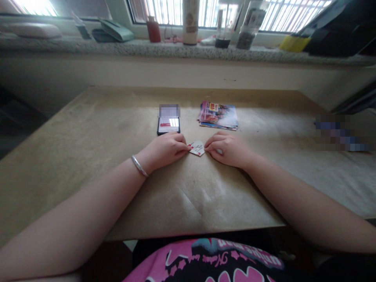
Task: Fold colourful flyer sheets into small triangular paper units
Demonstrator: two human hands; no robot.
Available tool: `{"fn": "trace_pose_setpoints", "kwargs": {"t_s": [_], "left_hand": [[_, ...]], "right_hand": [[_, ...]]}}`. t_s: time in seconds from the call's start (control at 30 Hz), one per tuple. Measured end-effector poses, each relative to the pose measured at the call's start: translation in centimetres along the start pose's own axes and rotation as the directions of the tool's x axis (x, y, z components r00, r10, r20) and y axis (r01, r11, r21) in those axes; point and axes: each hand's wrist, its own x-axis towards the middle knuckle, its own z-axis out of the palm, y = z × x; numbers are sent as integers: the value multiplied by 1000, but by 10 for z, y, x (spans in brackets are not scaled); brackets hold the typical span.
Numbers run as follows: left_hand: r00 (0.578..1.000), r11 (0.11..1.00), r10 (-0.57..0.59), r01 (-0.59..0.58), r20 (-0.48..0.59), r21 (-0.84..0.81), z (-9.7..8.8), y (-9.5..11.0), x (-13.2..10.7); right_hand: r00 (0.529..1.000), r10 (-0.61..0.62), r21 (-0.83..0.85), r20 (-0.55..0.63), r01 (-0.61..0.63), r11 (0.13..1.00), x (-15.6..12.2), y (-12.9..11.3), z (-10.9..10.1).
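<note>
A small folded piece of printed paper, white with red marks and dark print, lies between my two hands low over the table. My left hand, with a silver bangle at the wrist, pinches its left corner. The right corner is between the closed fingertips of my right hand. Just beyond my left hand lies a phone with a lit screen. Past my right hand sits a stack of colourful printed sheets. The paper's underside is hidden.
The table has a tan, slightly creased cover. Bottles, including a red one, stand along the granite windowsill with other items. A blurred patterned item lies at the table's right side.
</note>
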Motion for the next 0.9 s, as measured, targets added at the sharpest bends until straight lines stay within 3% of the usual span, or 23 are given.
{"fn": "trace_pose_setpoints", "kwargs": {"t_s": [0.2, 0.47, 0.57, 0.9], "left_hand": [[997, 992, -56, 49, 56, 115, -11, -3, -4], [989, 967, -88, 56, 120, 248, -20, 1, -8], [990, 974, -102, 78, 101, 211, -18, 0, -7], [987, 978, -159, 158, 1, 138, -8, 8, -2]], "right_hand": [[1000, -11, 26, -1, 11, 1000, -3, 0, -3], [996, 81, -60, 23, -79, 995, 1, -10, -1], [985, 170, -92, -29, -172, 981, 8, -13, 5], [948, 309, -35, -71, -312, 949, 11, -10, 12]]}}
